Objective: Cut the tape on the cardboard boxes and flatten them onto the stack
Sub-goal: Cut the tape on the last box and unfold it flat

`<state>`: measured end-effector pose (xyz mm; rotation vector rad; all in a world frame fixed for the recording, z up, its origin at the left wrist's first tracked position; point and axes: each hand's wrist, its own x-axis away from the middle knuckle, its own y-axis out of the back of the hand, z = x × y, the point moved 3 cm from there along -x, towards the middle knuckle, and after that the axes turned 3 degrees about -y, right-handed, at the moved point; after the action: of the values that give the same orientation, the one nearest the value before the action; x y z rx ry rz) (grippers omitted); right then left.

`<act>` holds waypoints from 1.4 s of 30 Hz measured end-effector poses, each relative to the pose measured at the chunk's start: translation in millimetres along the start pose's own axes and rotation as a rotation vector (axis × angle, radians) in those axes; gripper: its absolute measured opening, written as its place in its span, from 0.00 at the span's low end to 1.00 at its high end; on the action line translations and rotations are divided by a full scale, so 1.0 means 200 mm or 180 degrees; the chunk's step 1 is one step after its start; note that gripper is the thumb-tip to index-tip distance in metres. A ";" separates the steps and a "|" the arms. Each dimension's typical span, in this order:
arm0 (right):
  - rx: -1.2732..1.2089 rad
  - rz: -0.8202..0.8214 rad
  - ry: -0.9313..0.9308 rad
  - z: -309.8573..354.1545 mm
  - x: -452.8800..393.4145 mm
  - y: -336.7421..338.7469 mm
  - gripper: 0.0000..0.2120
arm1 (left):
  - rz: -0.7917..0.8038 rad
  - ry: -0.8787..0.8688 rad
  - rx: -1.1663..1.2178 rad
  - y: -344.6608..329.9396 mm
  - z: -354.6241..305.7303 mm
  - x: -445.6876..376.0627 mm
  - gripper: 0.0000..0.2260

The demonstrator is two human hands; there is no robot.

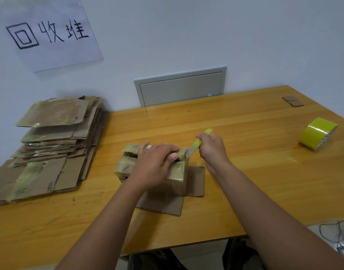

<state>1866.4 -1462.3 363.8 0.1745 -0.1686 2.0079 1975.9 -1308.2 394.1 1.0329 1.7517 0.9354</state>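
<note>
A small cardboard box wrapped in yellowish tape stands in the middle of the wooden table, with its lower flaps spread flat beneath it. My left hand lies over the box top, thumb hooked on the right top flap. My right hand grips a yellow-green utility knife, whose blade tip touches the box's upper right edge. At the left sits the stack of flattened boxes.
A roll of yellow-green tape lies on the table at the right. Two small cardboard scraps sit at the far right corner. A handwritten paper sign hangs on the wall. Cables lie on the floor.
</note>
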 end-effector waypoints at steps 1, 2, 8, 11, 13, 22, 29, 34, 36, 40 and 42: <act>0.0018 -0.0033 -0.0004 0.01 -0.03 0.00 0.11 | -0.0007 0.0002 -0.0002 0.00 0.00 0.00 0.15; 0.0019 -0.0042 -0.0010 0.03 -0.06 0.00 0.11 | -0.0014 0.0007 0.0000 0.00 0.00 0.00 0.15; -0.0283 -0.0251 -0.0091 0.02 -0.08 0.04 0.06 | -0.0030 0.0046 0.0016 0.00 -0.01 0.00 0.14; -0.0391 -0.0065 -0.0009 -0.05 0.03 0.02 0.06 | -0.0087 0.0044 0.0020 0.00 -0.01 -0.01 0.14; -0.0255 -0.0030 0.0051 -0.10 0.09 -0.01 0.10 | -0.0102 0.0050 -0.0003 -0.01 0.00 -0.01 0.14; -0.0169 -0.0390 0.0076 0.00 0.02 -0.04 0.11 | -0.0251 0.0158 0.0016 0.00 -0.02 -0.03 0.19; -0.1144 -0.0737 0.0142 -0.11 0.13 0.04 0.11 | -0.1259 0.0325 -0.0093 0.01 -0.02 0.03 0.13; -0.1594 -0.0702 0.0282 -0.11 0.21 0.11 0.10 | -0.1576 0.0267 0.0165 0.00 -0.04 0.06 0.08; -0.1503 -0.0379 0.0443 -0.10 0.24 0.12 0.08 | -0.1411 0.0146 0.0193 0.00 -0.03 0.05 0.11; -0.1019 0.0164 0.0788 -0.08 0.31 0.14 0.05 | -0.0151 0.0148 -0.0234 -0.03 -0.02 0.02 0.25; -0.0857 0.0268 0.0872 -0.08 0.35 0.16 0.04 | 0.0439 0.0121 -0.0295 -0.04 -0.02 0.01 0.35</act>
<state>1807.7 -1411.4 361.3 -0.2816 -0.2719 2.0463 1970.2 -1309.7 388.0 1.0927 1.6681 1.1185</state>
